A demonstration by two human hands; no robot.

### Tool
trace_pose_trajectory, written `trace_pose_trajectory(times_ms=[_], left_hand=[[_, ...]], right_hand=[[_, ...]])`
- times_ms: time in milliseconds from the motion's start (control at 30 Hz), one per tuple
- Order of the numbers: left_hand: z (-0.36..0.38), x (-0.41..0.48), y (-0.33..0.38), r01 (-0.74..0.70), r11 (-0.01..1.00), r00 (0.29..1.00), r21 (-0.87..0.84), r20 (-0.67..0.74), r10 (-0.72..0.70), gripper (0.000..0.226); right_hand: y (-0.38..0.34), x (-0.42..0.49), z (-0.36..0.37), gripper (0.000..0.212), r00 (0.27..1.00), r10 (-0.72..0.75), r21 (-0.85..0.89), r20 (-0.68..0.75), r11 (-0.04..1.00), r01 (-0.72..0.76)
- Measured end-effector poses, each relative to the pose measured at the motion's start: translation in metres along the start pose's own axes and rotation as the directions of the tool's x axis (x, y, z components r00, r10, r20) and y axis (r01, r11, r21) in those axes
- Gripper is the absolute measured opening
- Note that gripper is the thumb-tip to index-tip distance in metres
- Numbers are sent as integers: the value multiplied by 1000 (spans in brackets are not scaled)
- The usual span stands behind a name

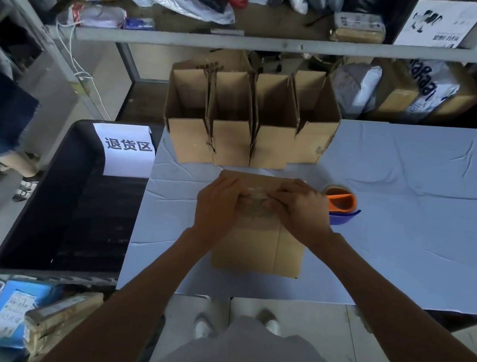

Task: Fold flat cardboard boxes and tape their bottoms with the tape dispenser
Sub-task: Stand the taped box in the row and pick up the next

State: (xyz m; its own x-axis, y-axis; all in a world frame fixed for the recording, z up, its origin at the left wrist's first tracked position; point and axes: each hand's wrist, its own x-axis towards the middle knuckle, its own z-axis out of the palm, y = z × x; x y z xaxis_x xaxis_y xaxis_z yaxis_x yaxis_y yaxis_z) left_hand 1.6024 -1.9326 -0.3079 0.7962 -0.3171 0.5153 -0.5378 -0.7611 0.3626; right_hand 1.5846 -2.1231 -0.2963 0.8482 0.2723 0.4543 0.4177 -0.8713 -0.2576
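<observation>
A brown cardboard box [256,246] stands on the pale blue table [407,216] in front of me, its closed flaps facing up. A strip of clear tape [254,210] lies over the seam. My left hand [217,205] and my right hand [300,208] both press on the far part of the box top, fingertips meeting over the tape. Just right of my right hand sits the tape dispenser [342,207], orange and blue, with a brown roll. Nobody holds it.
Several folded open boxes [247,121] stand in a row at the table's far edge. A black bin [78,206] with a white paper label sits left of the table. Metal shelving [278,45] with parcels and bags rises behind. Parcels lie on the floor at lower left.
</observation>
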Motion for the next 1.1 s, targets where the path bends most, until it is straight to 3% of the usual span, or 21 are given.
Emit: trace_pose_trajectory(times_ms=[133,267,367,467,500,600,667,733,867,1000,1100], left_hand=[[-8,20,3,141,984,990,-114,16,-140,18],[-18,48,-4,203,898,979,-390,73,-189,15],[-14,62,-9,293,844,956,-450,154,-249,11],[-5,68,-11,378,775,924,-506,252,-286,13],[-3,68,-10,388,755,920,-529,274,-280,11],[-4,67,-8,455,624,890,-635,327,-316,11],[-3,66,-9,497,572,867,-653,344,-362,12],[0,66,-6,518,589,854,-621,330,-403,9],[-4,71,16,521,710,846,-475,173,-504,19],[-26,79,68,562,562,824,-606,350,-446,36],[-25,79,97,510,665,851,-546,432,-298,82]], right_hand=[[0,3,-12,48,986,163,114,-16,980,-160],[17,0,-40,57,897,438,258,-61,875,-409],[25,-8,-51,61,821,568,333,55,765,-552],[33,-9,-56,50,732,653,440,194,609,-660],[37,-10,-57,51,712,668,453,214,579,-679],[43,-12,-65,84,697,656,381,291,589,-713],[43,-13,-69,73,662,614,379,429,543,-749],[40,-10,-72,56,651,587,374,481,534,-758],[30,-1,-77,55,690,629,374,359,580,-724],[27,4,-87,53,680,699,383,220,579,-720],[30,6,-96,51,675,726,394,132,586,-708]])
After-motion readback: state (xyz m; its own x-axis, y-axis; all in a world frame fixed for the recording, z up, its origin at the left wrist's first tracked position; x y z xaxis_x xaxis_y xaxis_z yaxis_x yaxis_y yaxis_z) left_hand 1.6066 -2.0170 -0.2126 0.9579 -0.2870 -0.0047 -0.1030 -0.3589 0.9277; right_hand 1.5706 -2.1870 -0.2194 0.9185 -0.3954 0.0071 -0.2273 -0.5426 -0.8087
